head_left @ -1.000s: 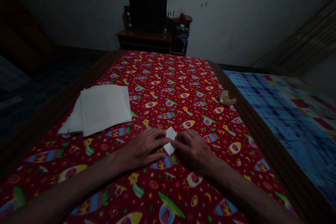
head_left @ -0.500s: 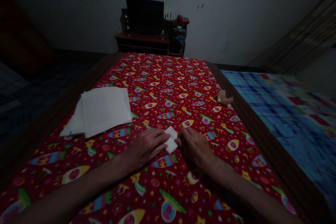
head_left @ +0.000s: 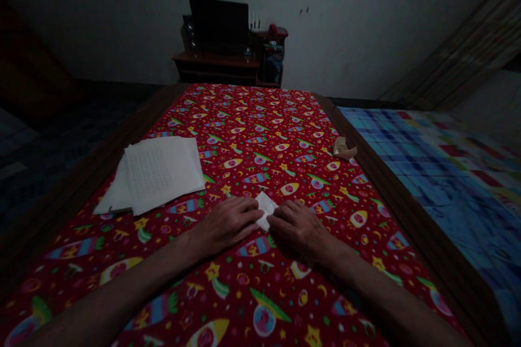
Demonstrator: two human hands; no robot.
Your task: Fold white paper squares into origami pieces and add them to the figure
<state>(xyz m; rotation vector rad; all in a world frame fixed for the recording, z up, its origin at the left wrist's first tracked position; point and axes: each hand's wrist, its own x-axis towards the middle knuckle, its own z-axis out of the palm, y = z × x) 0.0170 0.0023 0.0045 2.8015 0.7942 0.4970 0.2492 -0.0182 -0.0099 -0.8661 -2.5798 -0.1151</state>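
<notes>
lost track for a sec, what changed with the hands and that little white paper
The right hand slid left, onto the small white paper, which now looks slightly turned; the left hand stays at its other edge. Neither lifts it. The sheet stack and tan paper scrap stayed put.

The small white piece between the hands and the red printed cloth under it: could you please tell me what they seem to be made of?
The small white piece looks like thin, matt paper, judging by its crisp, sharp corners; the dim light leaves the exact paper type open. The red printed cloth looks like a matt woven fabric with a dyed rocket pattern, though its fibre cannot be told.
</notes>
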